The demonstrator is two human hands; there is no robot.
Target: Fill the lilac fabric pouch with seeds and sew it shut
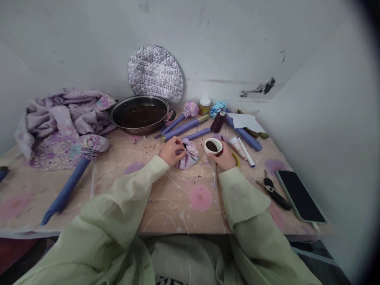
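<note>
Bundle: lilac floral cloth bundle (187,156) is sitting on the board between both hands, gathered to a pinched neck at top, no rod visible in it.

L hand: left hand (171,151) is pinching the bundle neck w/ fingertips, not spread.

R hand: right hand (222,157) is curling around a small white cup (213,146), fingers wrapping its side, just beside the bundle.

Cup: dark seeds (211,146) are filling the lower part, so not emptied.

Spill: loose seeds (150,148) are lying on the painted board (178,213) left of the bundle, a few more below it.

Done: cloth heads are sitting on blue rods, one big (93,143) at left, one small (190,109) behind the pan.

Left: bare blue rod (181,127) is lying ahead of the hands, bundle not on a rod yet.

Around: steel pan (139,118) is holding more seeds, dark thread spool (218,122) is lying near the rods, phone (299,196) and keys (271,192) are resting at right.
</note>
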